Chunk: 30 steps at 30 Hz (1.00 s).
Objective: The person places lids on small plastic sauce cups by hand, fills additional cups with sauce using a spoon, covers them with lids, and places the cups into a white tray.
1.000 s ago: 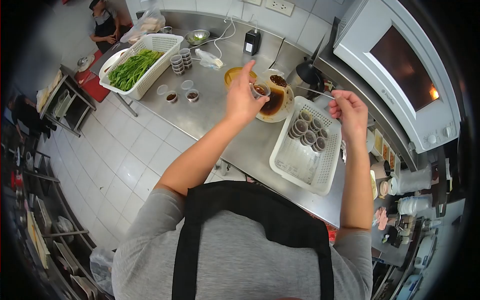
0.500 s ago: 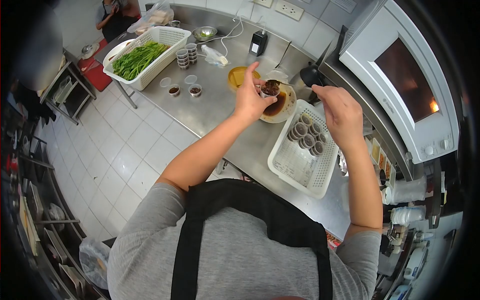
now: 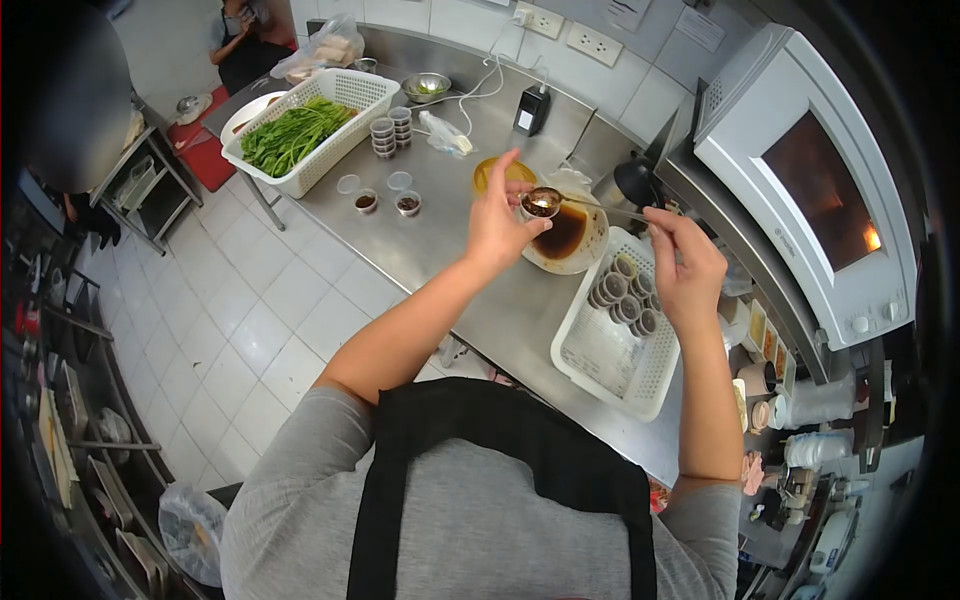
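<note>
My left hand (image 3: 496, 228) holds a small clear cup (image 3: 537, 213) over the left edge of a bowl of dark sauce (image 3: 594, 240). A spoon (image 3: 625, 213) is in my right hand (image 3: 685, 262), pinched near its handle's end, with its bowl at the cup's mouth. Just behind the cup lies a yellow lid (image 3: 487, 174). To the right of the sauce bowl, a white plastic basket (image 3: 586, 356) holds several filled cups (image 3: 616, 287). Two open cups with dark contents (image 3: 366, 202) (image 3: 408, 204) stand further left, beside two loose clear lids (image 3: 349, 184).
A basket (image 3: 290, 183) of green leaves sits at the far left, near stacked cups (image 3: 384, 138) and a metal bowl (image 3: 426, 87). A microwave (image 3: 790, 150) stands at the right. Behind are a black box (image 3: 532, 110) and cables. A person (image 3: 240, 45) is at the upper left.
The spoon has come from the right, first with dark food in it over the cup, and its bowl now rests at the cup's mouth. The view has shifted slightly.
</note>
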### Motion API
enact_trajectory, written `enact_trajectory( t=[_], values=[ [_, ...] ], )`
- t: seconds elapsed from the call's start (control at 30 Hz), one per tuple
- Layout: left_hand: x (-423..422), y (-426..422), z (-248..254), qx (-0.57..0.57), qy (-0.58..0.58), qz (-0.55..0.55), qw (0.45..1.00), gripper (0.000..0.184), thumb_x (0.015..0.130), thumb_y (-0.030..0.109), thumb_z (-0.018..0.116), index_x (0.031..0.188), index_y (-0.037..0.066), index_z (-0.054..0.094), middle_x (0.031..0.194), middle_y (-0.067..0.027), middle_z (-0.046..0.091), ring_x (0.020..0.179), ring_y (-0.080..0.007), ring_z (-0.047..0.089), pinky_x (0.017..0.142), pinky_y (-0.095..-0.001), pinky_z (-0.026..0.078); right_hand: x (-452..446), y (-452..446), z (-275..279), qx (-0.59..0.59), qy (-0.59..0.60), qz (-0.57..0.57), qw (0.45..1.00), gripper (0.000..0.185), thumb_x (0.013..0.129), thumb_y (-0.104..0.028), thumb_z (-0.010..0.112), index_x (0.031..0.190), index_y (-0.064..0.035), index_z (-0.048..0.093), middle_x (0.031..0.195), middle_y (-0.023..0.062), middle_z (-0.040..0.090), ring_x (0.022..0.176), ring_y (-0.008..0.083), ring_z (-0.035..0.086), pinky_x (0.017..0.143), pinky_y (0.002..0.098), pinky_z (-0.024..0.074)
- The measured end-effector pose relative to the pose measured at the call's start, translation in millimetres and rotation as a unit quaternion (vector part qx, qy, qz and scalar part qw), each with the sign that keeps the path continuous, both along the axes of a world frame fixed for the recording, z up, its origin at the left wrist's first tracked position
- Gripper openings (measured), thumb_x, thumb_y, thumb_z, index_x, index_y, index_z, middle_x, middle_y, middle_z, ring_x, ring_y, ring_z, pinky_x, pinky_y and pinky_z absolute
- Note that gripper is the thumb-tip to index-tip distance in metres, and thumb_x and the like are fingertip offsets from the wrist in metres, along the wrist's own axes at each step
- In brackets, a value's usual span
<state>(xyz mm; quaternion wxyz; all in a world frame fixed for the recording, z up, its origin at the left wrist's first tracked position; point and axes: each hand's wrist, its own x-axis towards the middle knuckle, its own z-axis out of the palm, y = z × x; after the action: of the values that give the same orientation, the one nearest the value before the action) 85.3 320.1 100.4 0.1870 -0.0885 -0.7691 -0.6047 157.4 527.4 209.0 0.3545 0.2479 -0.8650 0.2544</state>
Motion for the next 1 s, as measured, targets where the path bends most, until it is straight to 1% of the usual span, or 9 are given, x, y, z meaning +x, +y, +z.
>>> enact_trajectory(
  t=[0.13,0.27,0.53,0.63,0.67,0.77,0.8,0.93,1.0],
  values=[
    [6,-20,-2,0.023,-0.029,0.0,0.999,0.1,0.061,0.007,0.085,0.142,0.014,0.028,0.107,-0.0084,0.066,0.086,-0.0179,0.057,0.08,-0.0314,0.049,-15,3,-24,-0.283,-0.178,-0.027,0.942,0.013,0.091,-0.004,0.059,0.101,-0.0006,0.066,0.078,0.0058,0.067,0.067,0.0104,0.062,0.063,0.0235,0.05],
    [13,-49,-28,0.025,-0.048,0.025,0.998,0.1,0.061,0.007,0.084,0.143,0.015,0.027,0.109,-0.008,0.065,0.085,-0.0172,0.056,0.078,-0.0309,0.049,-30,22,-45,-0.423,-0.239,0.008,0.874,0.017,0.091,-0.007,0.059,0.104,0.0031,0.063,0.077,0.0076,0.065,0.059,0.0099,0.057,0.054,0.0216,0.0461],
    [0,-103,-129,-0.096,-0.114,0.104,0.983,0.09,0.064,0.006,0.079,0.141,0.016,0.033,0.111,-0.0112,0.063,0.083,-0.0211,0.056,0.075,-0.0325,0.049,-14,57,-94,-0.47,-0.265,-0.045,0.841,0.015,0.092,-0.007,0.059,0.102,0.0018,0.063,0.076,0.0075,0.066,0.06,0.0108,0.059,0.054,0.022,0.0481],
    [-25,-100,-153,-0.126,-0.112,0.122,0.978,0.088,0.065,0.006,0.078,0.14,0.015,0.034,0.109,-0.0121,0.064,0.084,-0.0232,0.058,0.076,-0.0354,0.05,-18,43,-108,-0.401,-0.248,-0.103,0.876,0.014,0.093,-0.008,0.058,0.102,0.0013,0.063,0.079,0.0078,0.066,0.062,0.0105,0.06,0.057,0.0222,0.0497],
    [-35,-97,-154,-0.12,-0.126,0.114,0.978,0.086,0.066,0.005,0.079,0.139,0.014,0.035,0.116,-0.0142,0.06,0.096,-0.0268,0.057,0.084,-0.037,0.049,-25,37,-113,-0.363,-0.238,-0.141,0.89,0.012,0.091,-0.007,0.059,0.101,-0.0007,0.063,0.081,0.0097,0.068,0.063,0.0151,0.063,0.059,0.0251,0.0509],
    [-69,-87,-166,-0.183,-0.037,0.154,0.97,0.085,0.066,0.006,0.08,0.138,0.012,0.035,0.128,-0.0176,0.049,0.11,-0.0315,0.052,0.094,-0.0373,0.045,-45,19,-119,-0.043,-0.02,-0.2,0.979,0.01,0.086,-0.005,0.063,0.096,-0.0047,0.063,0.08,0.0098,0.068,0.065,0.0221,0.065,0.059,0.0309,0.0514],
    [-71,-83,-156,-0.147,-0.087,0.129,0.977,0.083,0.066,0.005,0.08,0.137,0.009,0.036,0.135,-0.0215,0.037,0.121,-0.0373,0.043,0.102,-0.0385,0.039,-52,14,-119,0.005,-0.004,-0.202,0.979,0.01,0.084,-0.006,0.064,0.094,-0.0057,0.061,0.079,0.0098,0.067,0.066,0.024,0.065,0.06,0.0331,0.0514],
    [-43,-60,-142,-0.197,0.012,0.149,0.969,0.077,0.069,0.006,0.075,0.135,0.01,0.038,0.138,-0.0225,0.032,0.124,-0.0435,0.038,0.105,-0.0448,0.035,-72,11,-121,0.164,0.025,-0.181,0.969,0.011,0.081,-0.008,0.063,0.089,-0.0077,0.056,0.077,0.0095,0.065,0.07,0.0284,0.064,0.062,0.0396,0.0513],
    [-19,-48,-138,-0.244,0.076,0.023,0.967,0.066,0.069,0.008,0.073,0.13,0.012,0.047,0.136,-0.0221,0.036,0.122,-0.0406,0.04,0.103,-0.0455,0.037,-78,8,-124,0.201,0.015,-0.166,0.965,0.011,0.082,-0.008,0.062,0.089,-0.0073,0.054,0.076,0.0098,0.064,0.07,0.0293,0.064,0.062,0.041,0.0513]
  ],
)
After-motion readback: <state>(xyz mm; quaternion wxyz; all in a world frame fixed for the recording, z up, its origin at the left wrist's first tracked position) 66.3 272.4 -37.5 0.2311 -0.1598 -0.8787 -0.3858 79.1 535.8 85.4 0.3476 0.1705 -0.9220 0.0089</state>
